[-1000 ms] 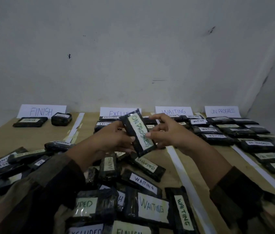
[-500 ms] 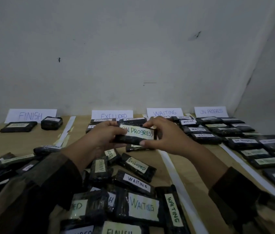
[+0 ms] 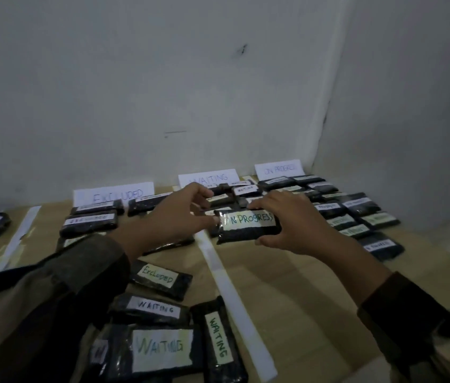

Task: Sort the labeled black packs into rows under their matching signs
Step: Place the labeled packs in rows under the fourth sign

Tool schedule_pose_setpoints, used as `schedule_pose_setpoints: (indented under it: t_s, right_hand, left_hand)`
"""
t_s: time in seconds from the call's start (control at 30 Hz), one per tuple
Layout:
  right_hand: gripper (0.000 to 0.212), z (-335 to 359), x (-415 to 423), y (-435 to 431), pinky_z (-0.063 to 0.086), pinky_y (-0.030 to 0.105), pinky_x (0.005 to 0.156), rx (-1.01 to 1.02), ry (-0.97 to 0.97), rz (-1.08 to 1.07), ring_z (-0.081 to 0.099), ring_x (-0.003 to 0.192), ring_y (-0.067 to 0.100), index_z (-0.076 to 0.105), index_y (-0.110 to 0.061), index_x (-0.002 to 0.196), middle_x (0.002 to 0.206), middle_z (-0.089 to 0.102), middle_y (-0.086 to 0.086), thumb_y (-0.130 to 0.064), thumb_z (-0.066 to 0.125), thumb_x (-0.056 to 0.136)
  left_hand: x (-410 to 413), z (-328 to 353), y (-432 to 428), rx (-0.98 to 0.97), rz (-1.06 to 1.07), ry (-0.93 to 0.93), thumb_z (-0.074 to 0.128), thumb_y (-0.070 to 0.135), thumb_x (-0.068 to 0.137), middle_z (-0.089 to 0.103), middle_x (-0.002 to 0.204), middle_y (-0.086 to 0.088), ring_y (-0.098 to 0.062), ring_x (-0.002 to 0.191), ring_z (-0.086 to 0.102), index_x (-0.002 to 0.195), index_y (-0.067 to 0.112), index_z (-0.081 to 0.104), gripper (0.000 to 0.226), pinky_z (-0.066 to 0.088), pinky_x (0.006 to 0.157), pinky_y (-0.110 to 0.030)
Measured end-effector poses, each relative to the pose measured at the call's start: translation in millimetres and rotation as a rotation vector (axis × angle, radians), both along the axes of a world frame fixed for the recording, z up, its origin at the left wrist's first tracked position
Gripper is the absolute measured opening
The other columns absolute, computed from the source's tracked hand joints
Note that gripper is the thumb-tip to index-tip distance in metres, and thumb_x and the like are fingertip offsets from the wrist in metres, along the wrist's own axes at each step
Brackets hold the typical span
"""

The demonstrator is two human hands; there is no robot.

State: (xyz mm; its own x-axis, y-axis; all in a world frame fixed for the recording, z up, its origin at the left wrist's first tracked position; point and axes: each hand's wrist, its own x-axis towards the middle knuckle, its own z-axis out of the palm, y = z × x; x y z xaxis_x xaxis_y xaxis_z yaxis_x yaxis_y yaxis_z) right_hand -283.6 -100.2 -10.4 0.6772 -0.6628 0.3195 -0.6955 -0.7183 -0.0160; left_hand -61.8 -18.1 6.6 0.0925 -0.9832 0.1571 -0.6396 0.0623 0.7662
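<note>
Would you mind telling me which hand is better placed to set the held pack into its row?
Right. The right hand grips the ON PROGRESS pack and is nearer the ON PROGRESS sign; the left hand only touches its end.

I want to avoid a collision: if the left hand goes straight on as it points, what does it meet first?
Probably the ON PROGRESS pack in the right hand: its end lies at the thumb of the left hand. Depth is unclear; the upper fingers may reach the WAITING packs behind.
</note>
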Motion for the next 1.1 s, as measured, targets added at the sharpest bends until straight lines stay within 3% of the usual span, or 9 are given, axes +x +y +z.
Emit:
schedule_pose_setpoints:
  t_s: [0.1, 0.27, 0.57, 0.8, 0.93, 1.1]
  right_hand:
    - [0.071, -4, -39, -12, 0.027, 0.036, 0.102, 0.002, 0.041, -0.093, 0.039, 0.127, 0.014, 0.043, -0.040, 0.135, 0.136, 0.047, -0.011, -0.055, 0.071, 0.072]
    - [0.073, -7, -102, -26, 0.026, 0.034, 0.103, 0.027, 0.078, -0.208, 0.039, 0.129, 0.014, 0.041, -0.040, 0.138, 0.139, 0.047, -0.011, -0.052, 0.073, 0.073]
    - [0.070, -23, -201, -43, 0.029, 0.031, 0.100, 0.159, 0.118, -0.344, 0.044, 0.122, 0.018, 0.044, -0.032, 0.137, 0.140, 0.042, -0.004, -0.033, 0.076, 0.075]
    - [0.074, -44, -254, -54, 0.040, 0.028, 0.085, 0.266, 0.160, -0.452, 0.051, 0.111, 0.022, 0.042, -0.034, 0.139, 0.137, 0.041, -0.005, -0.021, 0.076, 0.075]
    - [0.072, -51, -273, -55, 0.036, 0.025, 0.075, 0.286, 0.167, -0.481, 0.051, 0.112, 0.019, 0.042, -0.035, 0.138, 0.136, 0.041, -0.007, -0.018, 0.073, 0.076]
    - [0.074, -60, -274, -56, 0.036, 0.023, 0.084, 0.357, 0.184, -0.476, 0.045, 0.122, 0.013, 0.042, -0.033, 0.139, 0.140, 0.041, -0.008, -0.015, 0.074, 0.075]
  left_hand:
    - [-23, -2, -21, -0.088, -0.087, -0.355, 0.070, 0.033, 0.081, 0.056, 0.121, 0.009, -0.009, 0.113, 0.052, 0.122, 0.027, 0.048, 0.046, 0.042, 0.088, -0.024]
    - [-79, -16, -53, -0.139, -0.233, -0.558, 0.064, 0.036, 0.085, 0.051, 0.131, 0.003, -0.015, 0.119, 0.049, 0.133, 0.022, 0.043, 0.054, 0.043, 0.096, -0.030]
    - [-181, -43, -85, -0.138, -0.383, -0.507, 0.061, 0.036, 0.085, 0.049, 0.132, 0.007, -0.013, 0.118, 0.048, 0.131, 0.029, 0.043, 0.050, 0.042, 0.092, -0.029]
    - [-225, -71, -95, -0.087, -0.377, -0.537, 0.057, 0.043, 0.087, 0.048, 0.133, 0.004, -0.017, 0.118, 0.049, 0.136, 0.024, 0.039, 0.055, 0.044, 0.091, -0.033]
    - [-237, -81, -95, -0.064, -0.388, -0.563, 0.056, 0.044, 0.087, 0.049, 0.129, 0.003, -0.018, 0.114, 0.050, 0.133, 0.023, 0.041, 0.052, 0.044, 0.090, -0.035]
    - [-242, -93, -90, -0.037, -0.376, -0.565, 0.053, 0.040, 0.086, 0.052, 0.115, 0.004, -0.018, 0.104, 0.051, 0.120, 0.024, 0.045, 0.038, 0.039, 0.077, -0.031]
